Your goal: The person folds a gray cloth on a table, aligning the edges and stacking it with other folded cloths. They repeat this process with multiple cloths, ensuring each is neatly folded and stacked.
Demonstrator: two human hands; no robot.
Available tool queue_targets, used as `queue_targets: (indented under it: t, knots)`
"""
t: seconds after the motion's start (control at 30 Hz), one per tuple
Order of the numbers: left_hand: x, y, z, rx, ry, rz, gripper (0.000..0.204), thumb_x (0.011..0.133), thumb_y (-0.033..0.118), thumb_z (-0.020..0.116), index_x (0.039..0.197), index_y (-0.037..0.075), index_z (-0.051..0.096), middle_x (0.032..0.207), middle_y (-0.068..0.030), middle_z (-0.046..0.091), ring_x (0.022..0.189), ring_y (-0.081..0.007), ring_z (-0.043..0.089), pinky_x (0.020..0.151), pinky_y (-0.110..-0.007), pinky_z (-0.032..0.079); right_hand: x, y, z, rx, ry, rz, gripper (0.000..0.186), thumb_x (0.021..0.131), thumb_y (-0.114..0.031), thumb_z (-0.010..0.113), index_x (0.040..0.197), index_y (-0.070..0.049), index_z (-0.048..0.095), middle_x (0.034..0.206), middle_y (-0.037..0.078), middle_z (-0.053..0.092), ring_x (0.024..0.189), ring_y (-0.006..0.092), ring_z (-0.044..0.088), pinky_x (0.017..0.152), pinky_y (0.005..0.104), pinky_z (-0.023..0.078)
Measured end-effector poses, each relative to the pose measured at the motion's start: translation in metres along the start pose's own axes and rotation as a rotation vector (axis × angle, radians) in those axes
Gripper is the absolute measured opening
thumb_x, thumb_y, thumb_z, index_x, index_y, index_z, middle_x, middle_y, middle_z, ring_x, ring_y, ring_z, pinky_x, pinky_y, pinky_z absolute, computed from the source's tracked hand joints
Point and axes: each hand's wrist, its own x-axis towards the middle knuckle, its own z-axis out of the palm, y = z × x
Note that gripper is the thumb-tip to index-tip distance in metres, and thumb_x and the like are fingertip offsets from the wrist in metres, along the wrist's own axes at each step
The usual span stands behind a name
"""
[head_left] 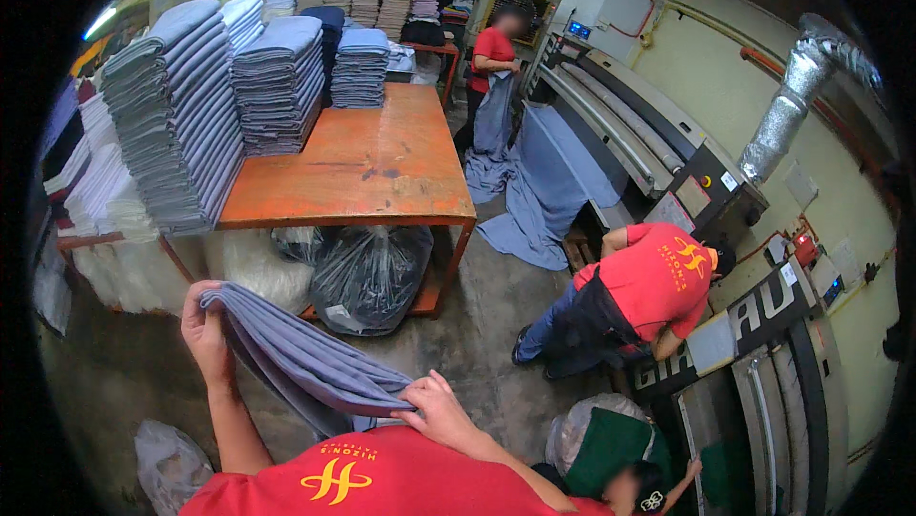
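Grey-blue cloth [305, 354], folded in several layers, is held in the air in front of the body, near side of the surface [401, 168]. Its left end is gripped by the left hand [203, 333], fingers curled round the fold; its right end is pinched by the right hand [442, 411]. Judged soft, limp, fairly light, not fragile; sagging in the middle and slipping of layers seem likely. Best taken at both ends, through the full thickness, so that layers are kept together.

Counts: one cloth in hand, layers not countable; two hands, both occupied. One surface; about five near stacks [172, 115] are carried on it, partly overlapped; far stacks [367, 1] too many to count. Under it, one large black bag [372, 278] and a smaller dark bag [298, 244] beside it. Two long machines [620, 87] are seen at right, one blue sheet [563, 168] draped at the upper one. Three co-workers [644, 278] are counted. One silver duct [787, 101].
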Motion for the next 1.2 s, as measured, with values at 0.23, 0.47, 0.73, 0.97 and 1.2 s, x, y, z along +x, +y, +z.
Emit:
queue_targets:
  t: [0.23,0.47,0.73,0.97,1.2]
  knots:
    - [-0.002,-0.001,-0.003,0.077,0.004,0.003,0.017,0.091,0.017,0.063,0.098,0.002,0.059,0.094,-0.0015,0.058,0.089,-0.0108,0.054,0.082,-0.024,0.042,0.004,0.001,-0.002,0.029,-0.070,-0.006,0.027,0.081,-0.026,0.070,0.098,-0.006,0.066,0.095,0.011,0.063,0.102,0.0269,0.056,0.108,0.0505,0.029]
    - [-0.002,-0.006,0.000,0.051,0.000,0.001,0.022,0.090,0.021,0.065,0.099,0.002,0.059,0.094,-0.0009,0.058,0.089,-0.0108,0.053,0.082,-0.024,0.041,0.003,0.002,-0.003,-0.015,-0.061,0.044,0.024,0.080,-0.025,0.070,0.094,-0.006,0.066,0.090,0.011,0.063,0.098,0.0271,0.057,0.108,0.0519,0.028]
    - [-0.001,-0.016,0.000,0.046,-0.028,-0.036,0.020,0.092,0.016,0.062,0.105,0.001,0.059,0.099,-0.0031,0.060,0.091,-0.0120,0.055,0.083,-0.025,0.043,-0.005,0.008,0.001,-0.039,0.059,0.016,0.024,0.079,-0.025,0.071,0.092,-0.006,0.064,0.084,0.012,0.060,0.095,0.0287,0.056,0.108,0.0520,0.027]
    - [-0.003,-0.027,-0.005,-0.032,-0.081,-0.078,0.023,0.093,0.016,0.060,0.109,0.000,0.058,0.104,-0.0048,0.060,0.095,-0.0139,0.056,0.086,-0.026,0.044,-0.012,0.009,0.008,-0.019,0.113,0.027,0.024,0.078,-0.025,0.071,0.091,-0.007,0.062,0.084,0.012,0.057,0.094,0.0297,0.054,0.108,0.0523,0.026]
    - [0.002,-0.035,-0.016,-0.020,-0.117,-0.076,0.021,0.095,0.010,0.054,0.113,-0.001,0.057,0.104,-0.0051,0.060,0.094,-0.0127,0.056,0.086,-0.026,0.043,-0.013,0.009,0.017,0.004,0.093,0.076,0.026,0.076,-0.024,0.073,0.091,-0.006,0.062,0.083,0.013,0.056,0.095,0.0306,0.054,0.109,0.0540,0.025]
